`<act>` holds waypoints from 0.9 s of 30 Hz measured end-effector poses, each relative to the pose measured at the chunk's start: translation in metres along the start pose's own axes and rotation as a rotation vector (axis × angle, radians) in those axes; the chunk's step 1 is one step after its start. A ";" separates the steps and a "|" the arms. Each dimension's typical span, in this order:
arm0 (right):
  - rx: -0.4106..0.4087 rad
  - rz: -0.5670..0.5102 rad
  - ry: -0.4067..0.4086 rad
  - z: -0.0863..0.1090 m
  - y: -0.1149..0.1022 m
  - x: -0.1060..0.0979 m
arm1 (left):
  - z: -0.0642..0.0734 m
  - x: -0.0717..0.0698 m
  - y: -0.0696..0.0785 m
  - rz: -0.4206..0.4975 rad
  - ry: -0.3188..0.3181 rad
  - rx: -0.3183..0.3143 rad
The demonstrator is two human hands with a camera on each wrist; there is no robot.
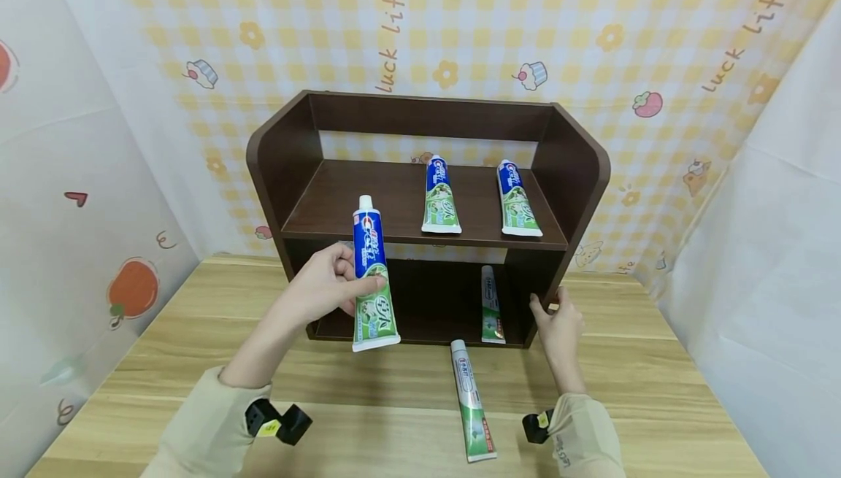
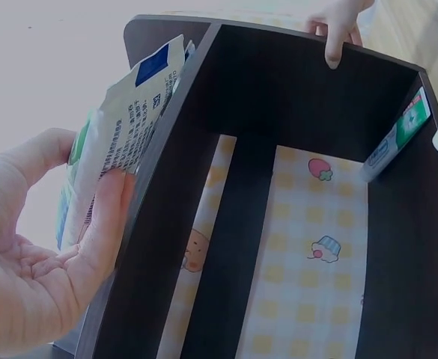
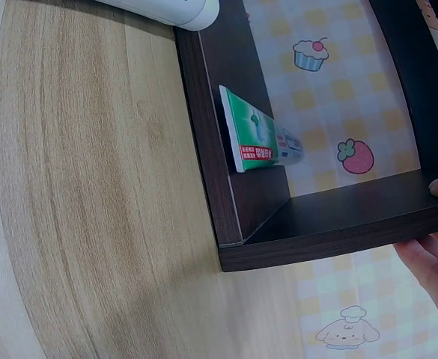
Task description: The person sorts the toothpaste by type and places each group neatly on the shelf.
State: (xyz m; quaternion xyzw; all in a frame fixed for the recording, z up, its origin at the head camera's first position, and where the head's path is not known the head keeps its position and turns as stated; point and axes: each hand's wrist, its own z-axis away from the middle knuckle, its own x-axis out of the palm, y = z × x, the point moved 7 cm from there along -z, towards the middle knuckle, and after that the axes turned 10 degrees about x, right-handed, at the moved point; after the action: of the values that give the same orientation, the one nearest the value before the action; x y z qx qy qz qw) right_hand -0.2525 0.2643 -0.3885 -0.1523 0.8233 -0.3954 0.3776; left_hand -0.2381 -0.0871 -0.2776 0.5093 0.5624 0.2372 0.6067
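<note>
My left hand [image 1: 326,281] grips a blue and green toothpaste tube [image 1: 371,274], cap up, in front of the left part of the dark brown two-tier shelf [image 1: 368,193]. In the left wrist view the tube's white printed back [image 2: 140,112] shows above my fingers. My right hand [image 1: 558,321] holds the edge of the shelf's right side panel, thumb on the inner face and fingers outside. Two more blue and green tubes, a middle one [image 1: 440,197] and a right one [image 1: 517,201], lie on the upper tier. A grey and green tube [image 1: 490,306] lies on the lower tier at the right.
Another grey and green toothpaste tube [image 1: 471,405] lies on the wooden table [image 1: 368,419] in front of the shelf, its cap toward the shelf. A yellow checked cloth [image 1: 460,40] hangs behind, and white sheets hang at both sides.
</note>
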 end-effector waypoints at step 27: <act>0.031 0.008 -0.018 0.001 0.000 0.000 | -0.025 -0.015 0.013 -0.071 0.016 -0.028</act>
State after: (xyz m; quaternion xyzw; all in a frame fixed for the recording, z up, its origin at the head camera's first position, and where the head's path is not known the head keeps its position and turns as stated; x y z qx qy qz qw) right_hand -0.2517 0.2635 -0.3885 -0.1465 0.8144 -0.4052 0.3888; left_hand -0.2612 -0.0866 -0.2552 0.4786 0.5813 0.2276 0.6174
